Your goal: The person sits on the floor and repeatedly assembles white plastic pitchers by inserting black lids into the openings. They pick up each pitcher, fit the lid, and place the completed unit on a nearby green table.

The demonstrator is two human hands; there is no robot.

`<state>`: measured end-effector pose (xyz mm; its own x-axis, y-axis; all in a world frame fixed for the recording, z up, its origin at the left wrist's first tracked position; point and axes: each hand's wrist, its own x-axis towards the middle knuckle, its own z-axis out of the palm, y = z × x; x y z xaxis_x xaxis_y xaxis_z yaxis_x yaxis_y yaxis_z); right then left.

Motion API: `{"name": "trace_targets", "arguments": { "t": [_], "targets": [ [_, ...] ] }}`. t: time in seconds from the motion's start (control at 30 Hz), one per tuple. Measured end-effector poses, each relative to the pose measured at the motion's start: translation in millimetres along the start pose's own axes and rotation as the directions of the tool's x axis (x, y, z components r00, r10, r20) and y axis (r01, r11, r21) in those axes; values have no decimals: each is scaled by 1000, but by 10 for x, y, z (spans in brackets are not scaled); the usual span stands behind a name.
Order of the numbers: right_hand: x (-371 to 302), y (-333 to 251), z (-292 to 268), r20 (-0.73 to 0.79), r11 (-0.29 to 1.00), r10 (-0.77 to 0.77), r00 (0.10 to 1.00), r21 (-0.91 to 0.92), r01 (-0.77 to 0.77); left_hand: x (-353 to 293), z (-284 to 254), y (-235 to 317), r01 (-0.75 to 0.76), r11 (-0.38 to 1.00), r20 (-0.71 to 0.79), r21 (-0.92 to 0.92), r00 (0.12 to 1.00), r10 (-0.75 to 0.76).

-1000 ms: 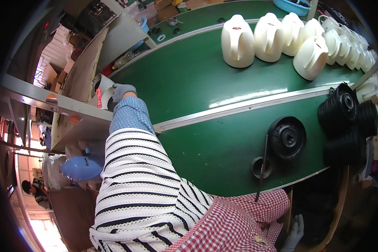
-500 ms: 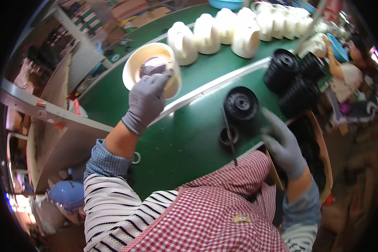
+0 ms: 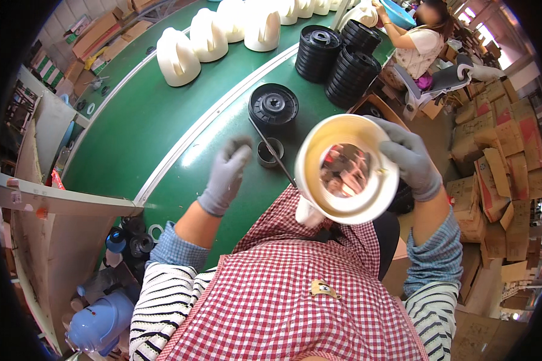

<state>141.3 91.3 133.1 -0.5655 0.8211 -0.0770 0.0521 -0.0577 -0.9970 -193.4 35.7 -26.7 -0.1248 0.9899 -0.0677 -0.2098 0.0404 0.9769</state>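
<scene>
My right hand (image 3: 409, 159), in a grey glove, grips the right rim of a cream plastic jug body (image 3: 312, 153), held over my lap. The jug's round opening faces me and shows a shiny reflective disc at its bottom; a spout or handle juts out below. My left hand (image 3: 224, 177), also gloved, hovers above the green table with nothing visible in it, its fingers loosely apart and slightly blurred. Right of that hand lie a black round base (image 3: 273, 105), a small dark ring (image 3: 270, 153) and a thin dark rod (image 3: 274, 154) leaning across the ring.
Several cream jug bodies (image 3: 178, 57) stand along the far side of the green table (image 3: 126, 129), beyond a pale rail (image 3: 190, 139). Stacks of black bases (image 3: 319, 54) rise at the far right. A co-worker (image 3: 412, 51) sits past them. Cardboard boxes (image 3: 494, 180) fill the right side.
The jug body has come from the far left table to over my lap, passing from my left hand to my right. My left hand has drawn back; the view has swung right.
</scene>
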Motion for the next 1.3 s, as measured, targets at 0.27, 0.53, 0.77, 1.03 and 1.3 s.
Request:
{"name": "trace_targets", "arguments": {
  "t": [0.27,0.53,0.77,1.03,1.3],
  "targets": [
    [213,-212,305,118,1000,-14,993,16,12,-293,642,-544,630,563,798,-536,595,94],
    [955,328,696,426,996,88,901,-33,-81,-226,345,81,534,704,464,-468,827,-317],
    [2092,1356,218,-246,947,-56,968,-319,-27,-147,-402,-280,523,546,393,-655,852,-345],
    [2547,1935,63,-611,618,177,772,-542,-570,-119,-935,-572,494,496,352,-714,866,-356],
    [1377,1293,-568,-366,989,-149,918,-38,145,56,-744,-594,522,442,447,-730,853,-268]
  ]
}}
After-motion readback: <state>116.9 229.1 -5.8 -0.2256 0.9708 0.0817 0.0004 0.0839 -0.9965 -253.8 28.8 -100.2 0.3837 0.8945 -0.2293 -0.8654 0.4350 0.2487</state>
